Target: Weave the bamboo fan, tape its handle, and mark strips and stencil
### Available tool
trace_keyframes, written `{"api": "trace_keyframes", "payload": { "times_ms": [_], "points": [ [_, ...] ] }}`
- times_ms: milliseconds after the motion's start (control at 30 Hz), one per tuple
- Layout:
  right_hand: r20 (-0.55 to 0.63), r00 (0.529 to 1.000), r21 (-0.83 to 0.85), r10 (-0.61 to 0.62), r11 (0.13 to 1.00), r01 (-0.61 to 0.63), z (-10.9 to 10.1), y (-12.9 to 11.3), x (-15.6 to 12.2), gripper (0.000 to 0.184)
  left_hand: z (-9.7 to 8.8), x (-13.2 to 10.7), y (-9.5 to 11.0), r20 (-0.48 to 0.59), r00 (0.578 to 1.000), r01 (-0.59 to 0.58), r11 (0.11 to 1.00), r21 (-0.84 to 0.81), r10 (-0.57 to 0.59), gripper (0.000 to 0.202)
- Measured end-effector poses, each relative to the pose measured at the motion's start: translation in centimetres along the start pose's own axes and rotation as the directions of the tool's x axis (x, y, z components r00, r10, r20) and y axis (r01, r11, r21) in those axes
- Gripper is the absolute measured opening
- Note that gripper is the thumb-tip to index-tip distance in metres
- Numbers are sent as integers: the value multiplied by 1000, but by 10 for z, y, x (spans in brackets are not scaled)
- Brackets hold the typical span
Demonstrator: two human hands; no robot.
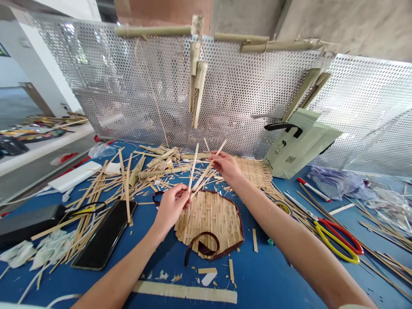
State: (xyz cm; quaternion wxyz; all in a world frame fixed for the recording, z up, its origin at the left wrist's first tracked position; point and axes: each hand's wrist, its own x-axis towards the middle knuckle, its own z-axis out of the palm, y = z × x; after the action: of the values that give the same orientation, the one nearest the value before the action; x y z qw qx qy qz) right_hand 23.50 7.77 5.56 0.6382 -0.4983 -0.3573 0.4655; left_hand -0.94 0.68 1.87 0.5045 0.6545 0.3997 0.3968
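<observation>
My left hand (pixel 175 201) pinches a pale, thin bamboo strip (pixel 193 167) that points upward. Above and to the right, my right hand (pixel 225 165) has its fingers closed around slanting bamboo strips (pixel 206 172), whose lower ends come near my left fingertips. Below both hands lies a rounded woven bamboo piece (pixel 209 221), partly edged with dark brown binding (pixel 240 219). A loose curl of brown band (pixel 217 242) rests over its near edge. The exact grip of the right fingertips is hard to make out.
Loose strips and bamboo lengths (pixel 161 165) litter the blue table's back left. A phone (pixel 103 234) lies left. At right are scissors with red and yellow handles (pixel 337 240), a red marker (pixel 313 190) and a green paper bag (pixel 294 148). Perforated metal panels (pixel 231 94) stand behind.
</observation>
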Motion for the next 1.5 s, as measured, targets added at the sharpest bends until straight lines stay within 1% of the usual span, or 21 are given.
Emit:
{"api": "trace_keyframes", "payload": {
  "times_ms": [100, 167, 267, 333, 400, 433, 500, 567, 600, 633, 733, 833, 900, 967, 1033, 1100, 1167, 1267, 1367, 1433, 1500],
  "points": [
    [-136, 990, -32, -29, 999, 25, -16, -17, 26, 27, -1, 1, -4, -30, 1000, 4, 1000, 0, -4, 25],
    [-224, 974, -74, -44, 997, 28, -28, -23, 32, 32, -2, 2, -7, -58, 998, 1, 1000, 4, -1, 26],
    [-329, 940, -140, -89, 989, 45, -40, -20, 21, 50, -2, 2, -8, -87, 996, -15, 1000, 15, 16, 28],
    [-342, 934, -164, -103, 985, 49, -43, -16, 3, 50, -2, 1, -6, -99, 995, -29, 999, 25, 32, 29],
    [-301, 951, -163, -75, 986, 26, -41, -12, -20, 32, -1, 0, -3, -108, 993, -45, 998, 44, 49, 30],
    [-255, 966, -151, -36, 989, -3, -40, -12, -31, 29, -1, -1, -2, -112, 992, -53, 997, 57, 59, 29],
    [-106, 990, -95, 98, 990, -108, -37, -13, -53, 51, -1, -2, -1, -118, 990, -70, 994, 87, 80, 28],
    [96, 966, -9, 240, 971, -240, -36, -17, -70, 69, 0, -2, -1, -116, 989, -83, 990, 113, 96, 26],
    [166, 944, 31, 284, 956, -293, -36, -19, -77, 70, 0, -2, -2, -113, 988, -89, 988, 123, 103, 26],
    [198, 930, 70, 309, 942, -327, -37, -21, -82, 67, 0, -2, -3, -109, 988, -94, 987, 131, 109, 27],
    [180, 923, 149, 339, 919, -366, -40, -26, -90, 53, 1, -1, -4, -106, 987, -106, 983, 152, 123, 28],
    [206, 909, 194, 363, 895, -402, -45, -33, -90, 57, 0, -2, -4, -107, 986, -112, 980, 162, 130, 29],
    [165, 930, 290, 327, 886, -363, -48, -39, -87, 59, 0, -3, -5, -112, 985, -116, 980, 159, 135, 30],
    [52, 967, 406, 249, 880, -248, -51, -44, -83, 56, -1, -3, -5, -127, 982, -121, 981, 153, 141, 31],
    [-51, 976, 449, 209, 878, -165, -53, -48, -78, 56, -1, -4, -5, -148, 978, -128, 981, 144, 150, 32],
    [-96, 966, 418, 240, 891, -179, -53, -47, -75, 55, -2, -4, -5, -161, 974, -137, 982, 133, 158, 32],
    [-109, 956, 339, 271, 915, -220, -51, -42, -74, 45, -2, -4, -4, -165, 972, -145, 982, 123, 164, 31],
    [-10, 978, 111, 207, 973, -205, -41, -32, -81, 39, -2, -5, -3, -168, 968, -168, 978, 121, 187, 29],
    [143, 989, -150, 49, 988, -27, -29, -25, -91, 34, -2, -5, -3, -140, 964, -206, 969, 140, 225, 26],
    [169, 984, -231, -52, 969, 91, -23, -22, -95, 33, -1, -6, -2, -77, 968, -224, 963, 150, 237, 25],
    [166, 979, -256, -114, 954, 155, -21, -21, -97, 36, 1, -7, -2, -4, 973, -229, 963, 145, 232, 23]
  ]
}}
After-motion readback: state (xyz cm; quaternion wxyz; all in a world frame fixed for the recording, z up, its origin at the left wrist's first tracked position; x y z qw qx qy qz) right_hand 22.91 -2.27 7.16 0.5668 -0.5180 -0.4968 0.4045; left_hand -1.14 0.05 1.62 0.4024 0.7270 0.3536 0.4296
